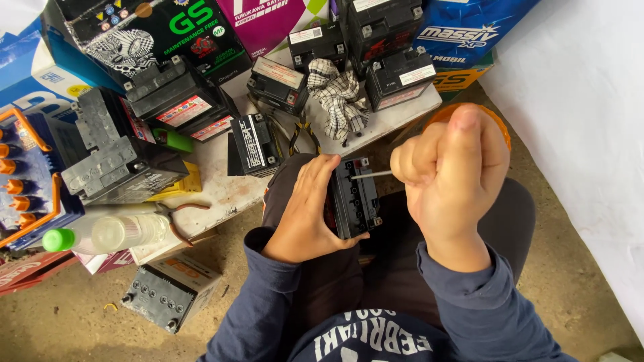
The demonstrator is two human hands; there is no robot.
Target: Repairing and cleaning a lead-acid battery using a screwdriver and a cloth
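Right hand: right hand (451, 175) sits closest to the lens, fist closed around one screwdriver (493, 124) with an orange handle; its thin metal shaft runs left to the top of the battery on the lap
Left hand: left hand (308, 211) is wrapped round the left side of the small black battery (353, 199), fingers curled over its upper edge, thumb under its lower edge
Held battery: one, resting on the person's lap between both hands, just off the near edge of the tabletop (221, 191)
Sleeves: two dark blue, one on each arm
Batteries on tabletop: about eight black ones that I can count, among them one small upright battery (253, 143) near the left hand and a big grey-topped battery (111, 151) at the left; those at the back are partly cut off by the picture edge
Battery on floor: one grey battery (169, 293), lying tilted on the dirt floor below the tabletop
Cloth: one checked cloth (337, 94), bunched among the far batteries
Pliers: one pair of pliers (180, 214) with reddish handles, beside the bottle
Bottle: one clear bottle (107, 232) with a green cap, lying on its side at the tabletop's near left edge
Boxes: several printed cartons along the back, count unclear
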